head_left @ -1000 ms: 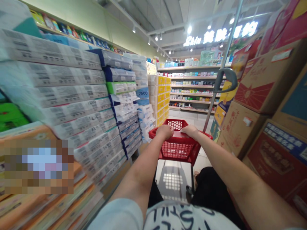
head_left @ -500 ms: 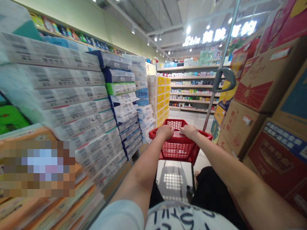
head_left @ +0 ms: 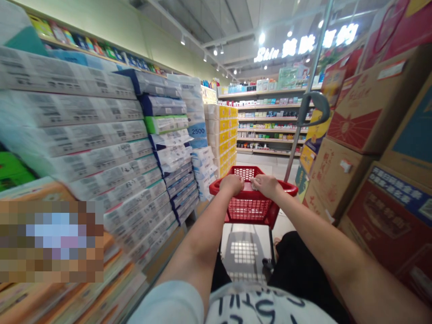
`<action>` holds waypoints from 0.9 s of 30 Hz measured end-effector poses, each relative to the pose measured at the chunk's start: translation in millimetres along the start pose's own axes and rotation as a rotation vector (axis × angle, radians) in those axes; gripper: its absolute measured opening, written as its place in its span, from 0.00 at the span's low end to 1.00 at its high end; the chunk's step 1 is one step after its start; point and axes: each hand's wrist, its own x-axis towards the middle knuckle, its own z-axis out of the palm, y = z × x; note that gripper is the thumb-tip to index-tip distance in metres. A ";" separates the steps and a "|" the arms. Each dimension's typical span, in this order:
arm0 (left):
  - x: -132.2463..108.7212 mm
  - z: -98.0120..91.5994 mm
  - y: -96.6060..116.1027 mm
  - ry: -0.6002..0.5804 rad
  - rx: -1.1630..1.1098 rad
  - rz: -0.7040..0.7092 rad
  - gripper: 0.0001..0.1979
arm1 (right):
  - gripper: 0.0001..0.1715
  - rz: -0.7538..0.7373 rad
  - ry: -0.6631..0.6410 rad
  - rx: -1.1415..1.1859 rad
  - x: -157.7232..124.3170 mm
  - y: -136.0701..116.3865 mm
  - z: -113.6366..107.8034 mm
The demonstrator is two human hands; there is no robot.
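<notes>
Directly ahead of me stands a red shopping cart (head_left: 249, 210) with a perforated plastic basket on dark legs with casters. My left hand (head_left: 232, 184) is closed around the left part of its handle. On the right part of the same handle, my right hand (head_left: 266, 186) is closed too, a small gap between the two hands. Both arms reach forward. The fingertips are partly hidden behind the rim, and the bottom of the basket is out of sight.
On the left rise stacked packs of paper tissue (head_left: 91, 121) and yellow-and-white packs (head_left: 222, 135). Cardboard cartons (head_left: 353, 103) line the right. A slanting metal pole with a grey handle (head_left: 313, 110) stands before them. Shelves of small goods (head_left: 270, 119) cross the far end.
The view has shifted slightly, with the stacks and shelves sitting a little further left. Both hands keep their hold on the cart handle.
</notes>
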 end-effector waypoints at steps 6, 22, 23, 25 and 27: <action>0.6 1.4 0.4 -0.009 -0.024 -0.020 0.25 | 0.21 -0.087 -0.169 -0.131 13.5 5.1 -6.4; 1.2 2.2 0.9 0.004 -0.007 0.018 0.26 | 0.22 -0.047 -0.251 -0.169 11.1 7.2 -7.0; 0.9 1.8 1.2 0.003 -0.003 0.022 0.26 | 0.21 -0.065 -0.213 -0.179 9.2 6.9 -6.8; 0.6 1.1 2.0 -0.002 0.009 0.029 0.26 | 0.21 -0.093 -0.108 -0.201 3.5 5.7 -5.3; 0.9 1.2 3.0 -0.006 0.020 0.027 0.26 | 0.21 -0.103 -0.066 -0.203 -0.4 5.2 -4.4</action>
